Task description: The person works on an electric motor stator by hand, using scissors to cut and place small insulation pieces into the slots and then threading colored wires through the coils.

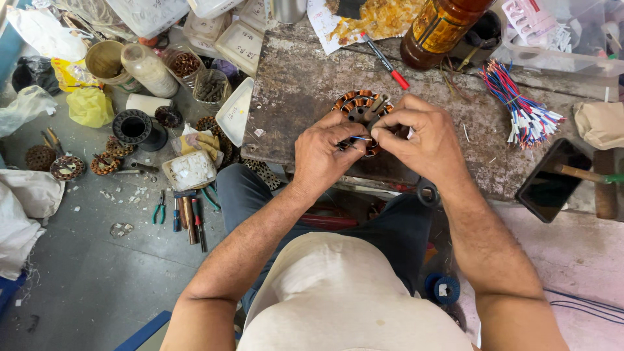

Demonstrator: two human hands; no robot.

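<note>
A round motor stator [359,108] with copper-coloured windings rests on a worn wooden bench [299,91]. My left hand [323,153] grips its near left side, fingers curled around the rim. My right hand [424,136] is closed on the stator's right side, thumb and forefinger pinching a thin wire [361,138] at the windings. Both hands touch each other over the stator's near edge, hiding its lower half.
A red-and-black pen [386,62], a brown bottle [437,29], a bundle of coloured wires [524,105], a dark phone [552,179] and a hammer handle [585,174] lie on the bench. Pliers and screwdrivers [185,214], jars and spare stators [65,166] sit on the floor at left.
</note>
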